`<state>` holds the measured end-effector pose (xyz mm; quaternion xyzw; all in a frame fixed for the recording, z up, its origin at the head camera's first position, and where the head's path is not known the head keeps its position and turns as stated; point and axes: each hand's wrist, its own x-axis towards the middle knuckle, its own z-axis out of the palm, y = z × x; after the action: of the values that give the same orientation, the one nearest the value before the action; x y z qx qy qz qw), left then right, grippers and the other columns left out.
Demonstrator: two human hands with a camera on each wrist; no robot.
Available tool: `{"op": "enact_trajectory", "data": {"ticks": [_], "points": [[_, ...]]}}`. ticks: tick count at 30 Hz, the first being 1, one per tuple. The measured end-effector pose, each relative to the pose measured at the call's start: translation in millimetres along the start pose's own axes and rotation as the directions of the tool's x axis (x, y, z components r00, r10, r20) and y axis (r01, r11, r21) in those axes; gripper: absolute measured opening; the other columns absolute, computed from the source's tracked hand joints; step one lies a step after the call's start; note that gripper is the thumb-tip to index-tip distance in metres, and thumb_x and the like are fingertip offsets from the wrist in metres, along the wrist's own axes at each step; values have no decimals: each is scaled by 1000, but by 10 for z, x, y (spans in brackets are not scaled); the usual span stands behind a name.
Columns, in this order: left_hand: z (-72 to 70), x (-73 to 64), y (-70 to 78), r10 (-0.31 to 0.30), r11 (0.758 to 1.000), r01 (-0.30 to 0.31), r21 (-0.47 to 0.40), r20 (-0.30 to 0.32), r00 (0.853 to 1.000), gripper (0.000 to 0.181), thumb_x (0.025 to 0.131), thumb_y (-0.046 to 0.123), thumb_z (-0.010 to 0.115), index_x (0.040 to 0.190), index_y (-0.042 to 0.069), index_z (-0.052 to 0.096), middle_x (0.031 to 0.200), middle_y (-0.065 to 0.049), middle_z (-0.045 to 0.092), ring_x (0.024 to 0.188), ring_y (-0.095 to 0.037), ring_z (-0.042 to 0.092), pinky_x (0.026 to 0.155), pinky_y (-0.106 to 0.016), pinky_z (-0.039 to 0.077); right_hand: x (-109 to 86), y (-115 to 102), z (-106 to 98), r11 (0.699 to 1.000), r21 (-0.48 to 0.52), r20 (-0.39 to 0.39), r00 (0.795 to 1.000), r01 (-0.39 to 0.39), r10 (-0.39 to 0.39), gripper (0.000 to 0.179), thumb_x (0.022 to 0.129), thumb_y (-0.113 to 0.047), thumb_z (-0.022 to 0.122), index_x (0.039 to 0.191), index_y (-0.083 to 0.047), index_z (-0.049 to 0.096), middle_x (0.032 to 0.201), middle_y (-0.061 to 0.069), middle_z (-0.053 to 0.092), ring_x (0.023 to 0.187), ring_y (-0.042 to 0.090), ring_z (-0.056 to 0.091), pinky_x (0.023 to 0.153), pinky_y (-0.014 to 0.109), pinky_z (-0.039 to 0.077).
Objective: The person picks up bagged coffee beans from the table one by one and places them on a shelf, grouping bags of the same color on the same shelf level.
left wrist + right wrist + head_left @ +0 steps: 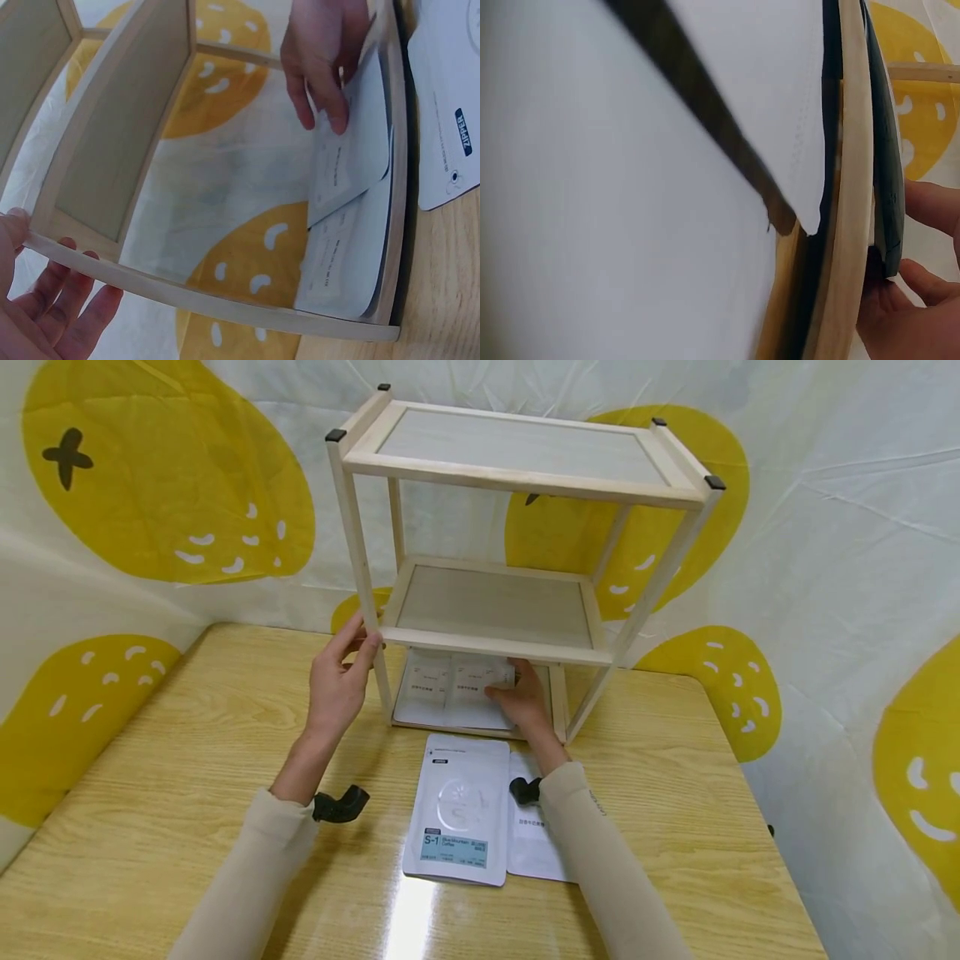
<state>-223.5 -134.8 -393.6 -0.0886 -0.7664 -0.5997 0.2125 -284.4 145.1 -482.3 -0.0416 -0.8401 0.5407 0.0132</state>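
Note:
A light wooden shelf rack [495,647] stands on the table. My left hand [341,672] holds its front left post, with the thumb on one side and the fingers on the other, as the left wrist view shows. On the bottom shelf, two white pouches lie side by side. In the left wrist view the right pouch [367,127] overlaps the left pouch [349,255]. At the right pouch's right end, my right hand [525,697] grips its edge, thumb over the printed face; the other fingers are partly hidden.
In front of the rack lies a white coffee pouch [457,810] with a blue label. Another white pouch [532,827] lies beside it, partly under my right forearm. A patterned cloth [825,568] hangs behind and around the wooden table [187,760].

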Motion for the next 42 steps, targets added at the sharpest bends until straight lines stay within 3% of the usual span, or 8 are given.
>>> {"op": "enact_trajectory", "data": {"ticks": [19, 29, 36, 42], "points": [[7, -2, -13, -5, 1000, 5, 6, -1, 1000, 42, 108, 29, 59, 149, 26, 60, 115, -16, 71, 103, -6, 62, 74, -11, 52, -35, -49, -26, 991, -127, -14, 999, 37, -39, 69, 86, -13, 84, 146, 1, 52, 147, 24, 47, 135, 40, 49, 116, 53, 44], [6, 6, 3, -3, 1000, 3, 6, -1, 1000, 42, 108, 29, 58, 150, 26, 59, 116, -17, 72, 102, -6, 62, 72, -10, 52, -183, -91, -200, 993, -85, 0, 997, 78, -78, 67, 92, -21, 78, 148, 3, 49, 150, 25, 44, 139, 41, 45, 109, 57, 47], [-15, -3, 7, -1, 1000, 1, 12, -9, 1000, 41, 108, 29, 58, 149, 28, 59, 117, -16, 71, 103, -5, 62, 71, -10, 52, -373, -181, -337, 992, -101, 85, 994, 74, -65, 66, 97, -29, 74, 150, 0, 46, 151, 22, 49, 139, 38, 48, 111, 53, 49], [4, -8, -3, -6, 1000, 6, -8, 0, 1000, 42, 108, 29, 58, 150, 25, 59, 116, -15, 71, 104, -5, 62, 72, -11, 52, -556, -229, -493, 993, -39, 140, 985, 109, -102, 65, 100, -27, 71, 151, 3, 45, 152, 23, 48, 140, 40, 48, 113, 52, 49]]}}
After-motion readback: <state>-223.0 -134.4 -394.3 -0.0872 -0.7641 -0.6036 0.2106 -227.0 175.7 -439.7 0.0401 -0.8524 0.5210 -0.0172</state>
